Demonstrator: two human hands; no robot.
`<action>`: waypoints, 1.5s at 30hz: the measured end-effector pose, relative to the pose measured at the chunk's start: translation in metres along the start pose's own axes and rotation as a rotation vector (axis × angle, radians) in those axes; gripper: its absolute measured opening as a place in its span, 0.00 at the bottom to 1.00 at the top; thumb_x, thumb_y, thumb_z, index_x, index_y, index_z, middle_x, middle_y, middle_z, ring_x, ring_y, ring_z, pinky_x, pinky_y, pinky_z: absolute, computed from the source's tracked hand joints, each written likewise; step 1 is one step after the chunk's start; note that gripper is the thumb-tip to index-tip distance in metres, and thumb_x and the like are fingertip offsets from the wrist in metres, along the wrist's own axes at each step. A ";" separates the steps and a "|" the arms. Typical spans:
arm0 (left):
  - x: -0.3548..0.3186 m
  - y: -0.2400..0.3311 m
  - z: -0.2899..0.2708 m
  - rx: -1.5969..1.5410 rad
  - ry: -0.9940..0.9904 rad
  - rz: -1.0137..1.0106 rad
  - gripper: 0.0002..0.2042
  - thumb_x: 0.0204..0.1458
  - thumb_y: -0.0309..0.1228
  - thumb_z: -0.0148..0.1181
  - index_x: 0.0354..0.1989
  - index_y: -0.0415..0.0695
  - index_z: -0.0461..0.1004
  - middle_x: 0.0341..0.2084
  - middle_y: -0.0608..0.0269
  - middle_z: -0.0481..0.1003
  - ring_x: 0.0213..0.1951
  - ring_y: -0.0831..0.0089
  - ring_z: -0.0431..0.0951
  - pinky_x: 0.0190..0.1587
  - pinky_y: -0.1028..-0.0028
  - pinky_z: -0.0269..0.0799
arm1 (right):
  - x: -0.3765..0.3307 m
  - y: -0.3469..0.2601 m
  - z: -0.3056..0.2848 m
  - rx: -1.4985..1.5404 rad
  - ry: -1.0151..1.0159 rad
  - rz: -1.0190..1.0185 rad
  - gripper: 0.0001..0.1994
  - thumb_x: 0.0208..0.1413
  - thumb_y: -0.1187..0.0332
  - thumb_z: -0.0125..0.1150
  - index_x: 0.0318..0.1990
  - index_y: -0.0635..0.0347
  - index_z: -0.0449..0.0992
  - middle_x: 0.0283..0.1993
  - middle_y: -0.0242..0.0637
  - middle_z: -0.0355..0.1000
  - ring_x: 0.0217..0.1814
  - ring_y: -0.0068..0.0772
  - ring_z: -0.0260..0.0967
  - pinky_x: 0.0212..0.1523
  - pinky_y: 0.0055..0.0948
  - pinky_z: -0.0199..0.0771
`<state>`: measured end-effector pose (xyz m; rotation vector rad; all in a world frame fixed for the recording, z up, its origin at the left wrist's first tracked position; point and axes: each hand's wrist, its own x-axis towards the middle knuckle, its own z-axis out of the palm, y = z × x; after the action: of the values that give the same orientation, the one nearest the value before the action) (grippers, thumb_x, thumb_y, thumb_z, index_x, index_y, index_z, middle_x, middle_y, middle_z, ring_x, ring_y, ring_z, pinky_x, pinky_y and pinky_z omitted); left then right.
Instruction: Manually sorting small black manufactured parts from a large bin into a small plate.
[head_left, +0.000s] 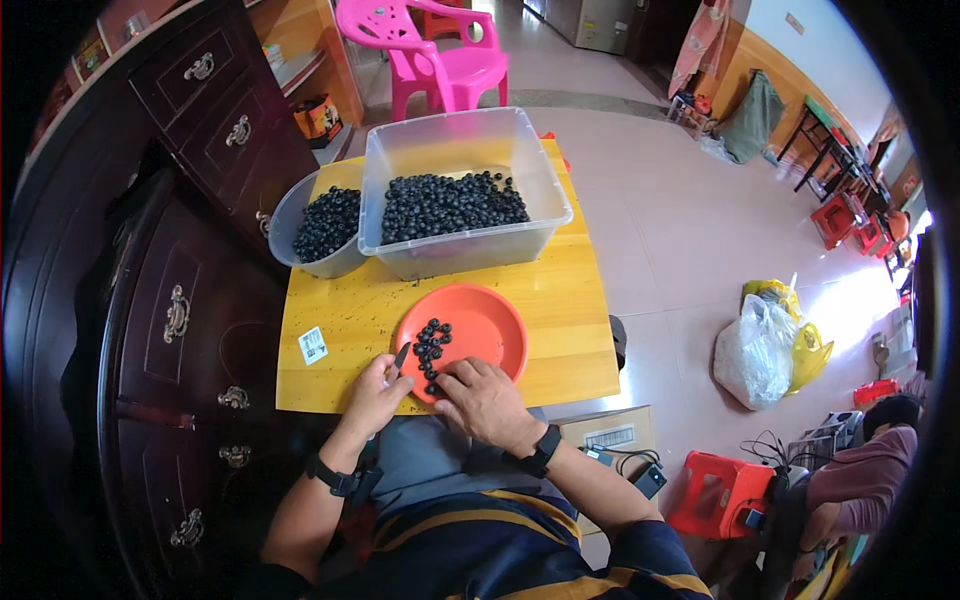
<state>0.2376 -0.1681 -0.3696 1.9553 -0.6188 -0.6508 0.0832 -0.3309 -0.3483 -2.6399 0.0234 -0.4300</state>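
Red plastic makes up the plate in front of me, and the dark berries I am working on lie in a loose cluster along its left side, by my hands. My left hand is closed round a small knife, blade pointing up and away from me, just beside the cluster. My right hand bends its fingers down to the nearest berries; whether they pinch one, I cannot tell. I would judge the work partway along: only this small batch is on the plate, while a large heap fills the floor of the clear rectangular bin and a smaller heap sits in the round tub. Which heap is finished and which waits is unclear to me. Most of the knife's handle is hidden in my grasp, the bin covers the tub's right edge, and any cuts on the berries are too small to make out.
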 end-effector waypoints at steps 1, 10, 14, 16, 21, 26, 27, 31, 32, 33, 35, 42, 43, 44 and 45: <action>-0.001 0.003 0.000 -0.006 -0.009 0.014 0.14 0.49 0.30 0.62 0.42 0.37 0.71 0.30 0.62 0.74 0.33 0.77 0.70 0.37 0.74 0.69 | -0.001 0.001 0.002 -0.014 0.058 -0.033 0.16 0.58 0.55 0.55 0.46 0.56 0.74 0.46 0.39 0.69 0.50 0.42 0.67 0.50 0.40 0.70; -0.007 0.019 0.001 0.044 0.030 0.012 0.13 0.48 0.28 0.61 0.42 0.37 0.71 0.27 0.67 0.72 0.31 0.79 0.70 0.35 0.75 0.67 | -0.003 -0.001 0.010 -0.054 0.040 0.007 0.12 0.60 0.57 0.54 0.38 0.55 0.72 0.37 0.39 0.67 0.41 0.41 0.69 0.41 0.38 0.71; -0.007 0.013 0.002 -0.060 0.022 0.046 0.10 0.49 0.28 0.61 0.38 0.39 0.70 0.25 0.69 0.69 0.29 0.81 0.67 0.32 0.76 0.65 | 0.002 -0.001 0.007 -0.030 0.005 0.000 0.12 0.60 0.58 0.54 0.37 0.57 0.72 0.34 0.41 0.70 0.36 0.43 0.72 0.36 0.40 0.73; -0.007 0.014 0.001 -0.053 0.008 0.029 0.09 0.49 0.28 0.61 0.37 0.39 0.70 0.24 0.70 0.68 0.28 0.81 0.66 0.31 0.77 0.64 | 0.005 -0.001 0.006 -0.021 0.000 0.007 0.12 0.60 0.58 0.54 0.36 0.57 0.73 0.33 0.42 0.71 0.34 0.44 0.73 0.35 0.41 0.74; -0.006 0.011 0.000 -0.075 -0.016 0.040 0.08 0.50 0.27 0.60 0.36 0.40 0.70 0.25 0.71 0.68 0.28 0.83 0.65 0.30 0.78 0.61 | 0.015 0.001 0.003 0.027 -0.127 0.126 0.12 0.60 0.60 0.53 0.37 0.60 0.73 0.32 0.44 0.74 0.32 0.46 0.75 0.33 0.43 0.76; -0.008 0.010 0.004 -0.201 -0.017 0.058 0.08 0.50 0.27 0.61 0.36 0.40 0.70 0.26 0.72 0.66 0.29 0.82 0.64 0.32 0.78 0.62 | 0.023 0.010 0.008 -0.018 -0.087 0.109 0.12 0.59 0.59 0.54 0.38 0.58 0.74 0.30 0.43 0.74 0.30 0.46 0.75 0.30 0.41 0.76; -0.008 0.011 0.004 -0.204 -0.030 0.067 0.08 0.50 0.27 0.61 0.36 0.40 0.70 0.26 0.72 0.66 0.29 0.82 0.64 0.32 0.78 0.62 | 0.025 0.012 0.008 -0.021 -0.083 0.108 0.12 0.59 0.58 0.55 0.38 0.58 0.74 0.30 0.43 0.74 0.30 0.46 0.75 0.31 0.41 0.76; -0.010 0.013 0.000 -0.142 -0.004 -0.016 0.09 0.49 0.26 0.61 0.36 0.39 0.70 0.25 0.72 0.65 0.28 0.82 0.63 0.32 0.78 0.62 | 0.037 0.021 0.014 -0.055 -0.074 0.152 0.13 0.58 0.57 0.56 0.37 0.58 0.75 0.31 0.42 0.75 0.31 0.46 0.76 0.31 0.42 0.76; -0.011 0.012 -0.002 -0.118 0.008 -0.032 0.09 0.49 0.25 0.61 0.36 0.39 0.70 0.25 0.72 0.65 0.28 0.82 0.63 0.32 0.79 0.61 | 0.039 0.022 0.013 -0.056 -0.072 0.152 0.13 0.58 0.57 0.56 0.37 0.58 0.75 0.31 0.42 0.75 0.31 0.46 0.76 0.31 0.42 0.76; -0.012 0.008 -0.001 -0.118 0.008 -0.030 0.09 0.49 0.25 0.61 0.36 0.39 0.70 0.25 0.72 0.65 0.28 0.82 0.63 0.32 0.79 0.61 | 0.041 0.022 0.013 -0.067 -0.083 0.166 0.13 0.58 0.57 0.56 0.37 0.57 0.75 0.31 0.42 0.75 0.31 0.46 0.76 0.32 0.43 0.76; -0.011 0.001 0.000 -0.169 0.026 0.001 0.09 0.48 0.25 0.61 0.36 0.39 0.70 0.23 0.72 0.64 0.27 0.82 0.62 0.30 0.79 0.60 | 0.042 0.022 0.011 -0.077 -0.094 0.175 0.12 0.58 0.57 0.56 0.37 0.56 0.76 0.31 0.42 0.75 0.32 0.46 0.76 0.32 0.43 0.76; -0.011 -0.003 0.000 -0.150 0.029 0.015 0.09 0.48 0.25 0.61 0.36 0.38 0.70 0.22 0.72 0.62 0.26 0.82 0.60 0.29 0.79 0.59 | 0.040 0.025 0.007 0.109 0.110 0.226 0.12 0.60 0.57 0.55 0.37 0.57 0.74 0.30 0.44 0.74 0.34 0.45 0.75 0.32 0.44 0.74; -0.012 -0.004 0.000 -0.143 0.026 0.026 0.09 0.48 0.25 0.61 0.36 0.39 0.70 0.22 0.73 0.62 0.26 0.83 0.60 0.29 0.79 0.59 | 0.039 0.027 0.007 0.213 0.225 0.201 0.13 0.60 0.57 0.55 0.36 0.57 0.73 0.30 0.43 0.74 0.33 0.42 0.76 0.32 0.42 0.74; -0.012 -0.005 0.000 -0.136 0.022 0.035 0.08 0.49 0.25 0.61 0.36 0.39 0.70 0.23 0.73 0.62 0.26 0.83 0.60 0.29 0.79 0.58 | 0.040 0.024 0.003 0.212 0.225 0.200 0.13 0.60 0.57 0.55 0.36 0.57 0.73 0.30 0.43 0.74 0.33 0.42 0.76 0.32 0.42 0.74; -0.013 -0.006 0.000 -0.137 0.021 0.038 0.08 0.49 0.25 0.61 0.36 0.39 0.70 0.23 0.73 0.62 0.26 0.83 0.60 0.29 0.79 0.58 | 0.039 0.019 0.000 0.491 0.254 0.289 0.13 0.62 0.57 0.54 0.35 0.57 0.73 0.28 0.37 0.73 0.30 0.34 0.73 0.30 0.36 0.72</action>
<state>0.2285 -0.1572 -0.3725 1.8171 -0.5814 -0.6319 0.1215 -0.3517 -0.3449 -2.0483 0.3326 -0.5828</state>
